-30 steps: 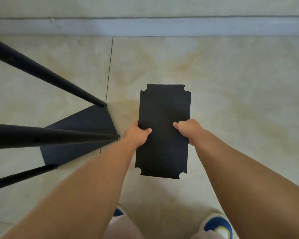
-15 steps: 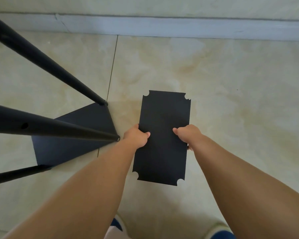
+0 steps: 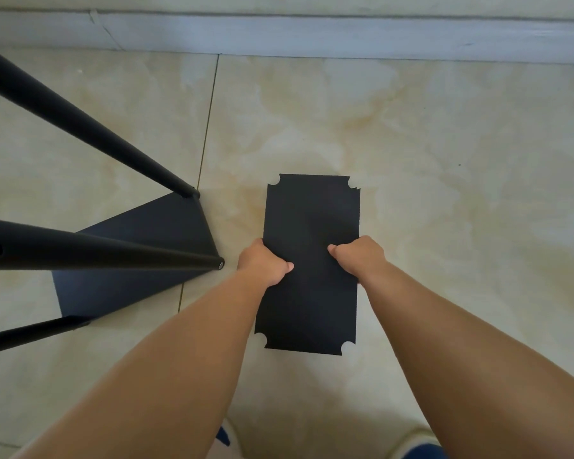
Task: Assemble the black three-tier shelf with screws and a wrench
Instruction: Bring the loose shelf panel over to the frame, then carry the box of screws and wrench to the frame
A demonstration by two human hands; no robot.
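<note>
- the floor (image 3: 444, 144) was glossy cream tile with tan marbling.
- a dark grout line (image 3: 207, 127) ran across it.
- a pale grey baseboard (image 3: 312, 36) lined the far edge.

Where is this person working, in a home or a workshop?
Probably a room in a home: glossy beige floor tiles, a pale baseboard along the wall, and a half-built black shelf standing directly on the floor.

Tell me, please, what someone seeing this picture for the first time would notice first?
Most striking is the black shelf panel at the centre, with notched corners, gripped at its long edges by the left hand and the right hand above the pale tiled floor. To the left, three black poles slant down to another black panel on the floor.
</note>
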